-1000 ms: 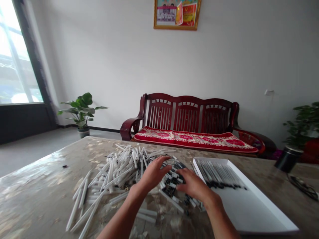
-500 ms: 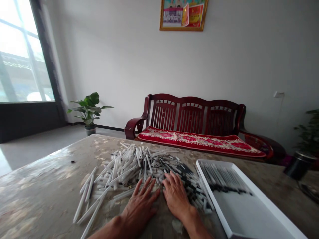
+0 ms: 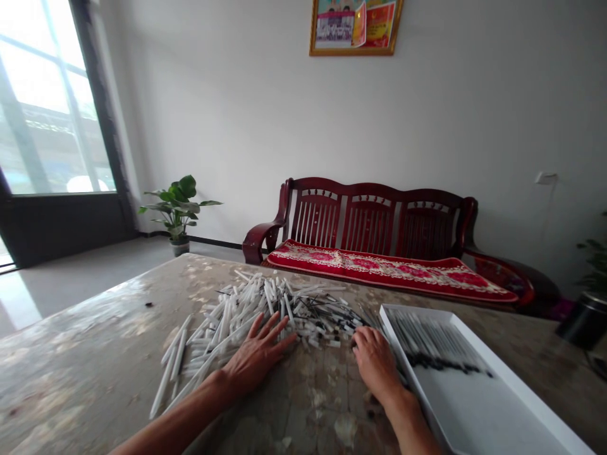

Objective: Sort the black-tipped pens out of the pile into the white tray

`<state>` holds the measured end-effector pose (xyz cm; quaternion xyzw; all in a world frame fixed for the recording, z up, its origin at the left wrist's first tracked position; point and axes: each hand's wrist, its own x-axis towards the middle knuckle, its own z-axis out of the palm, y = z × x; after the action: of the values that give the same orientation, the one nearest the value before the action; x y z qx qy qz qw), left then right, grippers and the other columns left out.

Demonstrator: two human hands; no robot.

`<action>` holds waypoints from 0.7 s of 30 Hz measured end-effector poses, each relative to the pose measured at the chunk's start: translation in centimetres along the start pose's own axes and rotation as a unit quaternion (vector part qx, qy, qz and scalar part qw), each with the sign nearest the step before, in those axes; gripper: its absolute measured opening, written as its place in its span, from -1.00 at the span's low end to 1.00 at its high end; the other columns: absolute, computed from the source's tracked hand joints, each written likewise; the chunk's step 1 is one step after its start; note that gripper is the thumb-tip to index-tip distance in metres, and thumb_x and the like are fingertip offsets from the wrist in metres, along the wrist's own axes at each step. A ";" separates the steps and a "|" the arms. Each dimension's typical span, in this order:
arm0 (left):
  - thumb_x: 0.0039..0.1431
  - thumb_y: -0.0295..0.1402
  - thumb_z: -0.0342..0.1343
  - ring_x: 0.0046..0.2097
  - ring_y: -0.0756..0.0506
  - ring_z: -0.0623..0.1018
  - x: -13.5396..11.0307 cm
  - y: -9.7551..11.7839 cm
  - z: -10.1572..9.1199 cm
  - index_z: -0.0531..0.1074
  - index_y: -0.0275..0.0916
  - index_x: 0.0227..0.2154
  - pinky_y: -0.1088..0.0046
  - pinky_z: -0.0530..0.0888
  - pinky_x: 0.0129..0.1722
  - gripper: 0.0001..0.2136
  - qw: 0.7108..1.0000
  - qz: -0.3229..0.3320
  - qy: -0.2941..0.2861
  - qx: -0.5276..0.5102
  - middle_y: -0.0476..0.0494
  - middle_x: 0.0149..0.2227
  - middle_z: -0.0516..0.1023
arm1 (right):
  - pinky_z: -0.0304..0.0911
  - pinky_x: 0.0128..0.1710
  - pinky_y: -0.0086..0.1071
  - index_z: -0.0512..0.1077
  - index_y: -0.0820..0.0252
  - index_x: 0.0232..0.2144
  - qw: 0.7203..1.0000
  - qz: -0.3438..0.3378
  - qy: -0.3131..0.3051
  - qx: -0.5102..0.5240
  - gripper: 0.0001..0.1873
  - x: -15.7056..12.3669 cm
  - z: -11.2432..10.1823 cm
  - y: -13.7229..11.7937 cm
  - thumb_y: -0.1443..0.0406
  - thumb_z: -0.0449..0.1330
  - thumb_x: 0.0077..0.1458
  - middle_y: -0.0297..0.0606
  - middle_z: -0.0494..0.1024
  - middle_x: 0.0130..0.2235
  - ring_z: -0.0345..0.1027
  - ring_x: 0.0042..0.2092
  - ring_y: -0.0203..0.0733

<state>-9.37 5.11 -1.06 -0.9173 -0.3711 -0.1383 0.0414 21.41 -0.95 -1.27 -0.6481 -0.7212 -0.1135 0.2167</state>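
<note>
Left hand (image 3: pixel 258 354) and right hand (image 3: pixel 377 361) at the near edge of a pile of white tubes (image 3: pixel 227 319)

The pile lies on a mottled table (image 3: pixel 95 363), in front of the person; dark slender pieces are mixed in, mostly toward its right end. A few loose tubes (image 3: pixel 165 379) lie at its left side.

Left hand: palm down, fingers wide apart, fingertips over the near side of the pile. No tube shows in its grasp.

Right hand: at the right end of the pile, fingers close together and slightly bent. Cannot tell whether they hold anything; the hand hides its own underside.

Right of this hand, just beside the forearm: a shallow white tray (image 3: pixel 488 417). Its far part holds a row of slender rods (image 3: pixel 427 335), side by side, dark ends toward the person.

Background: a dark red wooden bench (image 3: pixel 372 218) with a red patterned runner (image 3: pixel 379 265); a potted plant (image 3: pixel 177 205) to its left.
</note>
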 end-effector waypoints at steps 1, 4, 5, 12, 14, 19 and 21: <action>0.22 -0.48 0.01 0.38 -0.27 0.04 0.1 -0.3 -0.1 0.16 0.18 0.24 -0.15 -0.14 0.30 -0.42 1.000 0.004 -0.002 0.005 -0.06 0.37 0.10 | 0.16 0.07 -0.17 0.46 0.11 -0.29 1.000 0.003 0.001 -0.001 -0.79 0.0 0.1 0.3 0.47 0.11 0.08 -0.19 0.51 -0.08 0.31 0.01 -0.02; 0.23 -0.47 0.01 0.38 -0.24 0.05 0.3 -0.7 -0.5 0.11 0.15 0.27 -0.12 -0.11 0.30 -0.41 1.000 0.006 -0.011 0.025 -0.09 0.37 0.10 | 0.14 0.10 -0.14 0.47 0.11 -0.29 1.000 0.006 0.012 -0.005 -0.81 0.0 0.2 0.8 0.45 0.14 0.07 -0.19 0.51 -0.05 0.28 0.05 0.00; 0.24 -0.45 0.01 0.38 -0.22 0.06 0.3 -0.8 -0.5 0.11 0.14 0.27 -0.10 -0.10 0.30 -0.42 0.999 0.006 -0.012 0.030 -0.09 0.37 0.10 | 0.13 0.12 -0.13 0.47 0.11 -0.30 1.000 0.008 0.020 -0.008 -0.82 0.1 0.1 0.9 0.44 0.14 0.07 -0.18 0.50 -0.04 0.27 0.06 0.02; 0.24 -0.33 0.05 0.27 -0.22 0.27 -0.3 0.5 -0.7 0.26 0.03 0.19 0.00 0.00 0.29 -0.56 0.996 -0.039 0.067 0.044 -0.13 0.26 0.33 | 0.14 0.05 -0.26 0.47 0.11 -0.34 0.999 0.012 0.029 0.017 -0.85 0.5 -1.1 -2.1 0.44 0.15 0.11 -0.21 0.50 -0.10 0.29 -0.01 -0.06; 0.27 -0.38 -0.01 0.16 -0.20 0.39 0.5 1.4 -1.2 0.38 -0.02 0.09 0.05 0.07 0.24 -0.65 0.991 -0.084 0.094 0.043 -0.15 0.11 0.47 | 0.15 -0.01 -0.30 0.47 0.10 -0.32 1.000 0.014 0.015 0.021 -0.83 0.5 -1.0 -3.2 0.44 0.13 0.14 -0.25 0.50 -0.19 0.31 -0.08 -0.11; 0.29 -0.23 -0.07 -0.09 -0.27 0.50 5.1 4.0 -3.0 0.48 -0.14 -0.10 0.14 0.29 -0.04 -0.73 0.954 -0.283 0.097 0.038 -0.24 -0.17 0.57 | 0.13 -0.07 -0.29 0.49 0.09 -0.15 0.999 0.038 0.013 -0.033 -0.70 0.5 -0.2 -4.3 0.48 0.06 0.18 -0.22 0.50 -0.19 0.30 -0.08 -0.08; 0.24 -0.22 -0.01 -0.09 -0.28 0.51 7.0 4.8 -3.3 0.45 -0.19 -0.09 0.16 0.29 -0.04 -0.73 0.944 -0.320 0.072 0.019 -0.29 -0.15 0.57 | 0.13 -0.08 -0.27 0.47 0.09 -0.08 0.996 0.058 0.023 -0.059 -0.65 0.5 0.0 -4.0 0.48 0.05 0.19 -0.19 0.51 -0.16 0.31 -0.09 -0.06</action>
<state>-1.96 5.75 4.19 -0.7368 -0.6436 -0.2034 0.0389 17.46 -1.06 -0.63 -0.6976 -0.6693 -0.1581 0.2010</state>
